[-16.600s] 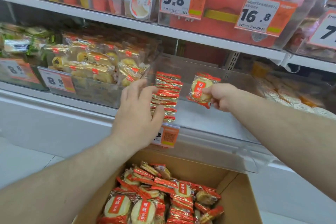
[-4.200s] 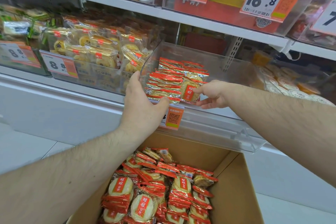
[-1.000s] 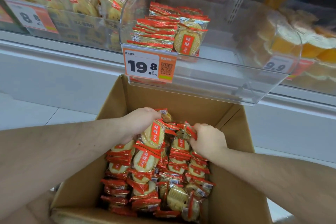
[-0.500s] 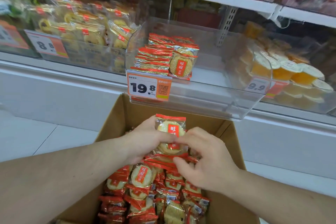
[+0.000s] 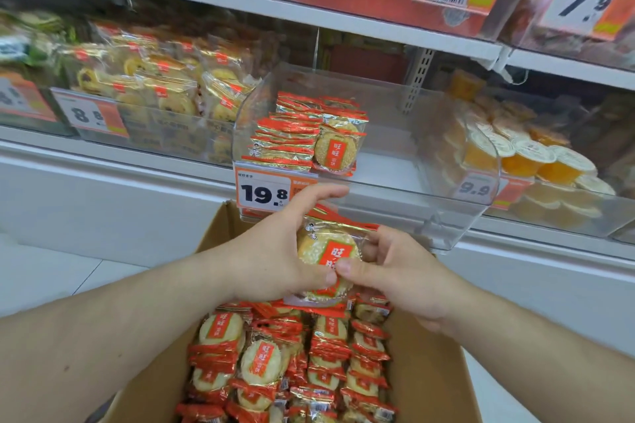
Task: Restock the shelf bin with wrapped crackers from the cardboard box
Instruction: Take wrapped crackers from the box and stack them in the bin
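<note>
A bunch of red-and-gold wrapped crackers (image 5: 328,252) is held between both hands above the cardboard box (image 5: 433,367), just below the bin's front. My left hand (image 5: 275,251) grips the bunch from the left, my right hand (image 5: 395,271) from the right, thumbs meeting on the front packet. The clear shelf bin (image 5: 446,216) holds a stack of the same wrapped crackers (image 5: 302,134) in its left part; its right part is bare. The box below is full of several rows of packets (image 5: 292,364).
A 19.8 price tag (image 5: 263,191) hangs on the bin's front. To the left is a bin of yellow wrapped pastries (image 5: 165,93), to the right a bin of orange jelly cups (image 5: 536,161). A shelf with price tags runs overhead.
Both hands have lifted the bunch of crackers out of the box and higher toward the bin's front; the camera has tilted up slightly.
</note>
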`<state>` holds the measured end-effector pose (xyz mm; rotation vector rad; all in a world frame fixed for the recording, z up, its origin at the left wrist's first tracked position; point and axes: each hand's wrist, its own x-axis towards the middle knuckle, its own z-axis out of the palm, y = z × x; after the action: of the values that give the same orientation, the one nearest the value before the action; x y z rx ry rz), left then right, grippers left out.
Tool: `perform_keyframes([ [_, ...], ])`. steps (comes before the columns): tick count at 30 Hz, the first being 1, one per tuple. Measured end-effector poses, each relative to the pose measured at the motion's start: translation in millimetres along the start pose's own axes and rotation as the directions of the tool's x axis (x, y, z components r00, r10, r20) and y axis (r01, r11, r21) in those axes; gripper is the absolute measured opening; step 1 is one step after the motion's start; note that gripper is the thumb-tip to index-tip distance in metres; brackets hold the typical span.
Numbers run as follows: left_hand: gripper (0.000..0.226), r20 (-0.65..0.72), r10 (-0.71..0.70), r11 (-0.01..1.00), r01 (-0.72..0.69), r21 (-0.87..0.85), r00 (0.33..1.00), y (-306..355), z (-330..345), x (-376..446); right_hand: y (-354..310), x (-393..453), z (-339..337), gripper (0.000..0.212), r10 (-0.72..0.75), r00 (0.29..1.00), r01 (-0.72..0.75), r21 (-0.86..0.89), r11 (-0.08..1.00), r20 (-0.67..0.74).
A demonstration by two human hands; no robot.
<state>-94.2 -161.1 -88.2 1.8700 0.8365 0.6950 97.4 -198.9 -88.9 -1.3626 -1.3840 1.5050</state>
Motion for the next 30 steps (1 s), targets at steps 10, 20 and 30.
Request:
perform_keyframes([
  [10,0.065,-0.667,0.311,0.897,0.022,0.441,0.677,-7,-27,10,-83,16,-53,0.016,-0.277,0.871,0.179,-0.262,0.948,-0.406],
  [20,0.100,-0.716,0.020,0.950,0.211,0.232,0.698,-23,-27,28,-79,139,-69,0.031,-0.045,0.917,-0.160,-0.467,0.870,-0.397],
  [30,0.085,-0.729,0.101,0.949,0.154,0.274,0.678,-33,-23,30,-65,181,-52,0.071,-0.020,0.843,-0.331,-0.547,0.769,-0.538],
])
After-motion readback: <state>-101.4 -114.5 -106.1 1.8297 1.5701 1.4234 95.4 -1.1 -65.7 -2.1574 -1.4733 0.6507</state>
